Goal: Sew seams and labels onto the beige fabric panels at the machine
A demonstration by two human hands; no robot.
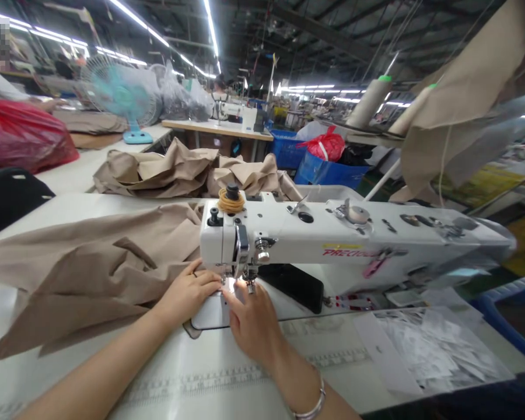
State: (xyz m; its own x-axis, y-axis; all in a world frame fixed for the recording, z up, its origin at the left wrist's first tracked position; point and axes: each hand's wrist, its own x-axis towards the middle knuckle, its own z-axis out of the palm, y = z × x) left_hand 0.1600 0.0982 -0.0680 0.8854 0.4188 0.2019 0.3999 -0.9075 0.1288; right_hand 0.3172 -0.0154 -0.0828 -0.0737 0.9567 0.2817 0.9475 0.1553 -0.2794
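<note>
Pressing down, fingers together, the left hand (188, 294) and right hand (254, 324) flank the needle (250, 286) of a white sewing machine (315, 233); tan fabric (79, 274) remains heaped toward the tabletop's left edge.

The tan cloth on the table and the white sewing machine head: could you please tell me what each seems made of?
The tan cloth looks like matte woven fabric, given its soft folds; the fibre cannot be told. The white sewing machine head looks like painted metal, smooth and faintly glossy, though paint could hide the base.
</note>
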